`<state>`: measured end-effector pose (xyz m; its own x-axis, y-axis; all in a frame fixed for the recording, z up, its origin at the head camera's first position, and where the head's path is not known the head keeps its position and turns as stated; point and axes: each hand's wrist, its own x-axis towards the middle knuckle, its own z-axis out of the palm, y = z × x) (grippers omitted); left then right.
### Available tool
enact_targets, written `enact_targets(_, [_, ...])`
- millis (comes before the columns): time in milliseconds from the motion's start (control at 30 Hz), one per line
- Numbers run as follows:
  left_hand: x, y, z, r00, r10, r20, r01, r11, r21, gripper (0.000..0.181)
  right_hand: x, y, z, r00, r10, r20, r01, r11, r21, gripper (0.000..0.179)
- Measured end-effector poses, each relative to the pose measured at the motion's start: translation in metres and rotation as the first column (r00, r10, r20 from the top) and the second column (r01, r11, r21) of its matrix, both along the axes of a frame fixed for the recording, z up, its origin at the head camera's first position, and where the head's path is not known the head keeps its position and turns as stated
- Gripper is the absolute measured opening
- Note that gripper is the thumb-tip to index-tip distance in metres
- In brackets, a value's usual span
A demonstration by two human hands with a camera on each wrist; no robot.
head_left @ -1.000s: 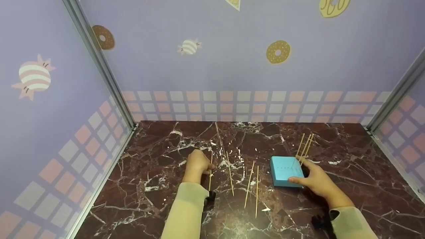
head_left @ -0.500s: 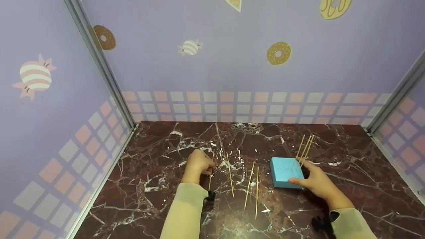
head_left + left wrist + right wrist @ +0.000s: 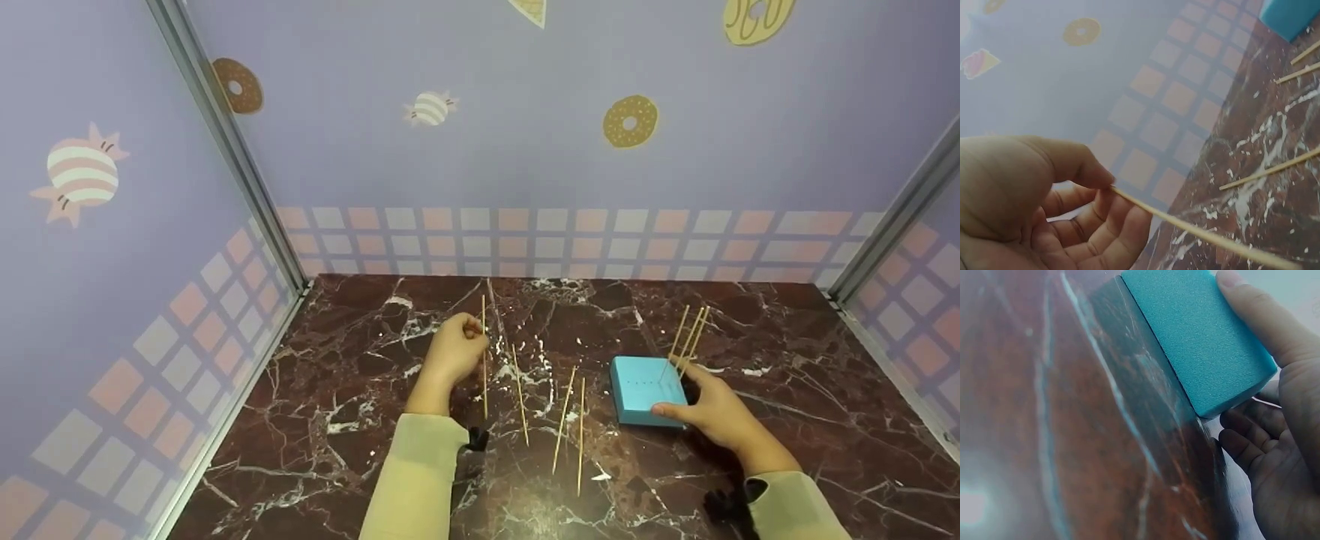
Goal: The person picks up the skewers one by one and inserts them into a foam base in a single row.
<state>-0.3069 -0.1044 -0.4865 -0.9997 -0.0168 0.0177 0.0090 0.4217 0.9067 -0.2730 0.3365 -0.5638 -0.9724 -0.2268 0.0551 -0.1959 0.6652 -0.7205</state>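
My left hand (image 3: 456, 351) pinches a thin wooden skewer (image 3: 1207, 234) between thumb and fingers; in the head view the stick stands nearly straight up and down beside the fingertips. At the right, my right hand (image 3: 716, 409) grips a light blue foam block (image 3: 641, 390), thumb on its front edge and the other fingers around its right side. Several skewers (image 3: 694, 334) stick up from the block's right part, leaning slightly. A row of small dark holes runs across its top. In the right wrist view the block's side (image 3: 1202, 337) sits on the table.
Between the hands lie three loose skewers (image 3: 520, 394) on the dark red marble-patterned table (image 3: 300, 450). White crumbs are scattered around them. Purple walls with printed sweets (image 3: 630, 120) enclose the back and sides, with a metal post (image 3: 232, 150) at the left corner.
My left hand has lifted a skewer and moved slightly up and away, its fingers now pinching the stick higher. The right hand and block have stayed in place.
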Motion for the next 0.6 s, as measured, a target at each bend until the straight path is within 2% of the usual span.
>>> enact_targets(100, [0.001,0.003,0.003,1.0,-0.01,-0.019,0.011,0.998,0.055,0.019,0.0,0.0,0.0,1.0,-0.003,0.005,0.003,1.0,0.0,0.11])
enact_targets(367, [0.004,0.011,0.01,0.997,-0.07,0.033,0.061,0.973,0.222,0.018,0.0,-0.001,0.0,1.0,-0.008,0.007,0.008,1.0,0.003,0.11])
enact_targets(600, [0.006,0.014,0.013,0.995,-0.098,-0.034,0.103,0.964,0.244,0.026,0.001,-0.001,0.001,1.0,0.006,0.011,-0.006,1.0,-0.002,0.108])
